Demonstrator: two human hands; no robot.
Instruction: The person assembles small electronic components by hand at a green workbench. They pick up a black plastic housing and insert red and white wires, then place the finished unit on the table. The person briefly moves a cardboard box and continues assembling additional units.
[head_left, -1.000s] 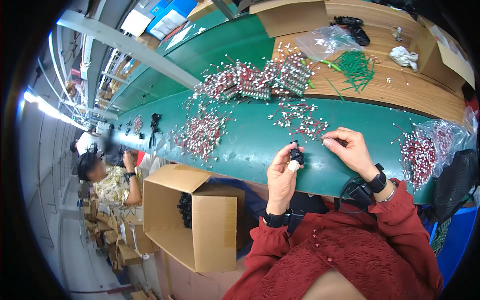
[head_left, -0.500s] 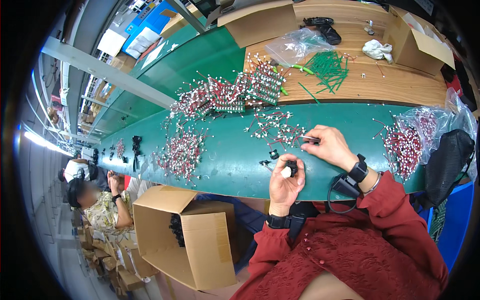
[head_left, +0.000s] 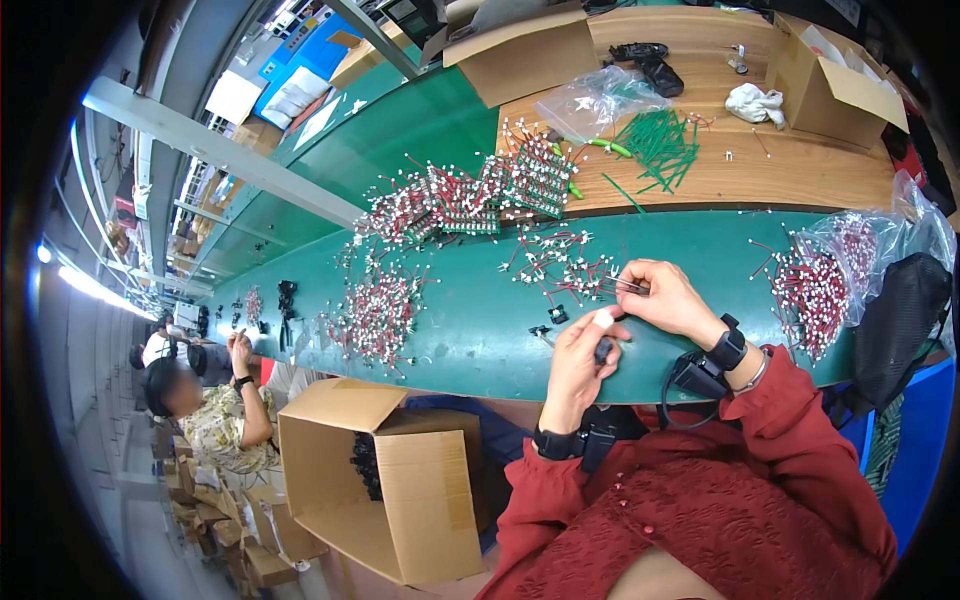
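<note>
My left hand (head_left: 578, 362) is closed around a small black plastic part (head_left: 603, 350), partly hidden by the fingers. A white cover (head_left: 602, 318) shows on one of its fingertips. Just beside it, my right hand (head_left: 660, 298) pinches slim metal tweezers (head_left: 622, 287), their tips pointing left over a loose heap of red-and-white connector wires (head_left: 560, 262). The two hands nearly meet above the green bench (head_left: 480, 345). Left of my left hand, another small black part (head_left: 557, 315) lies on the bench.
Larger wire piles lie left (head_left: 378, 315) and right (head_left: 808, 290), the latter by a plastic bag. Wired green circuit boards (head_left: 535, 185) stand behind. Green strips (head_left: 655, 150) cover part of the wooden table. Below left is an open carton (head_left: 430, 500); a co-worker (head_left: 225, 425) sits beyond.
My left hand has turned over and risen toward the right hand, hiding more of the black part. My right hand has shifted slightly, still with the tweezers. The co-worker's hand has lifted.
</note>
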